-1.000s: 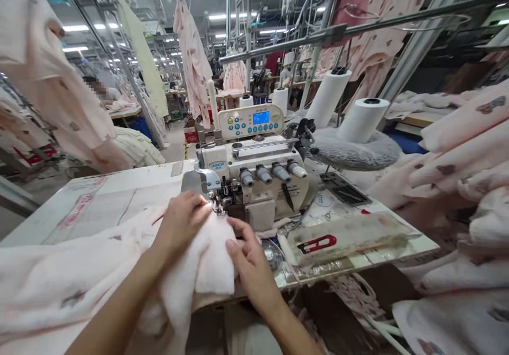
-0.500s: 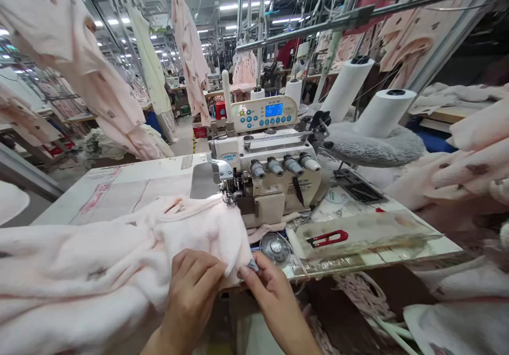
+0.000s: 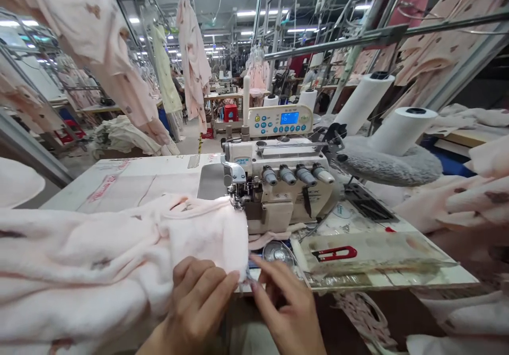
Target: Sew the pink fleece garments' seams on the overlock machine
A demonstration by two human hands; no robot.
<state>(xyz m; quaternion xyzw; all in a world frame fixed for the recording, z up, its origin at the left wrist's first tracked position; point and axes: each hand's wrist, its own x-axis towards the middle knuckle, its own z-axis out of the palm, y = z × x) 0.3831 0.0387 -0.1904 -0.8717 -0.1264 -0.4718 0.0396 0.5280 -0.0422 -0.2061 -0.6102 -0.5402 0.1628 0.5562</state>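
Observation:
A pale pink fleece garment (image 3: 199, 233) with small brown motifs lies across the left of the table, its upper edge under the presser foot of a white overlock sewing machine (image 3: 278, 180). My left hand (image 3: 202, 296) is closed on the garment's near edge, fingers bent over the cloth. My right hand (image 3: 288, 307) is at the cloth's lower right corner, thumb and forefinger around a small grey-blue tag (image 3: 248, 276). The tag is blurred and partly hidden by the fingertips.
Red thread snips (image 3: 336, 253) lie on the table right of the machine, beside a clear round dish (image 3: 278, 253). White thread cones (image 3: 403, 127) stand behind on a grey furry pad (image 3: 393, 166). Pink garments (image 3: 193, 58) hang around the table, and a metal rail (image 3: 338, 44) crosses above.
The camera view has shifted, so the machine appears further right. The cloth's right edge now lies straighter and flatter. My right thumb and forefinger have spread slightly at the tag, which shows less.

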